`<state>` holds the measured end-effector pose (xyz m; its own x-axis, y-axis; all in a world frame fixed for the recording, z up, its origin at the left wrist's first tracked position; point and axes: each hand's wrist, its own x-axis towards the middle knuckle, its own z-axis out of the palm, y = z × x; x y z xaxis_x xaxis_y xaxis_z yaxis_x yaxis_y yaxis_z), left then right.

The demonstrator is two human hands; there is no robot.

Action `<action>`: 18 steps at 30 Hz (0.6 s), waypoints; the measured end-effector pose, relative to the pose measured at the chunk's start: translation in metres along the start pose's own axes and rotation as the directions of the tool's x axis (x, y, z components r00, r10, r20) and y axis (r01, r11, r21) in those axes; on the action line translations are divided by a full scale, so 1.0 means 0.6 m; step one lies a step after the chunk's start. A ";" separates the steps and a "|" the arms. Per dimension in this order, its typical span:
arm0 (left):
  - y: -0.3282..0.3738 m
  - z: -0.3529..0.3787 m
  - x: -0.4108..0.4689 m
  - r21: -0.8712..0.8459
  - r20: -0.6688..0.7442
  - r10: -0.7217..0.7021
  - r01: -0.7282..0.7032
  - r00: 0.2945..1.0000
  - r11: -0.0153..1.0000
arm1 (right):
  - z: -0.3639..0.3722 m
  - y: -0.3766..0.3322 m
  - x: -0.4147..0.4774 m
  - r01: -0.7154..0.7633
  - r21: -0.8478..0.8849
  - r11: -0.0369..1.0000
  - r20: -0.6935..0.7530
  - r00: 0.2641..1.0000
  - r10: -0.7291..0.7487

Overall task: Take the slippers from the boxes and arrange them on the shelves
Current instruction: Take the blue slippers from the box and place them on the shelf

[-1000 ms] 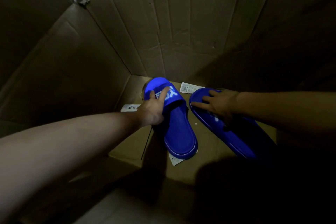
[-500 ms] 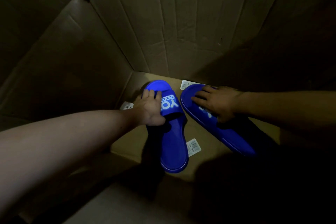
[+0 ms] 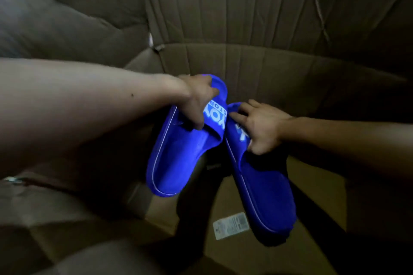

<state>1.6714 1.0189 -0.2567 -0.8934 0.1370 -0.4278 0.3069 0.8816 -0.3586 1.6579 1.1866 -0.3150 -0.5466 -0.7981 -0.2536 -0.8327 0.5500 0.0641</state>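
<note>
Two bright blue slippers with white lettering on their straps hang in the air inside a large cardboard box (image 3: 245,62). My left hand (image 3: 196,100) grips the left slipper (image 3: 178,158) by its strap, thumb tucked under the band. My right hand (image 3: 263,127) grips the right slipper (image 3: 266,192) across its strap, fingers spread over the toe end. Both slippers tilt with heels down toward me, toes nearly touching. The box floor lies below them.
Creased cardboard walls rise on all sides; a folded flap (image 3: 67,18) leans in at the upper left. A white label (image 3: 231,225) lies on the box floor under the slippers. The right side of the box is in deep shadow.
Both slippers lay on the box floor under my hands; now both are gripped by their straps and lifted clear of the floor, closer together. The view has pulled back and up.
</note>
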 end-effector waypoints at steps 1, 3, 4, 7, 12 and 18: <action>-0.013 -0.027 -0.024 -0.002 -0.013 -0.024 0.024 1.000 1.000 | -0.028 -0.004 -0.003 0.007 0.019 1.000 -0.061 0.998 -0.006; -0.042 -0.075 -0.080 -0.044 -0.081 -0.080 0.077 0.993 0.996 | -0.080 -0.006 -0.014 0.010 0.049 0.999 -0.179 0.984 -0.002; -0.056 -0.093 -0.112 -0.077 -0.135 -0.115 0.105 0.984 0.991 | -0.105 -0.007 -0.020 0.006 0.062 0.998 -0.232 0.973 0.009; -0.089 -0.133 -0.206 -0.241 -0.322 -0.243 0.169 0.915 0.956 | -0.184 -0.017 -0.043 -0.009 0.079 0.997 -0.412 0.910 0.040; -0.130 -0.186 -0.346 -0.404 -0.686 -0.392 0.127 0.613 0.906 | -0.324 -0.047 -0.086 0.123 0.141 0.982 -0.709 0.705 0.013; -0.178 -0.211 -0.529 -0.517 -0.751 -0.500 0.086 0.432 0.852 | -0.494 -0.097 -0.133 0.426 0.022 0.904 -0.830 0.512 -0.222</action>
<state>1.8808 0.9385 0.0227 -0.7856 -0.0421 0.6174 0.0147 0.9961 0.0867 1.7236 1.1454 -0.0126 -0.1687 -0.7349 0.6569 -0.9842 0.1625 -0.0710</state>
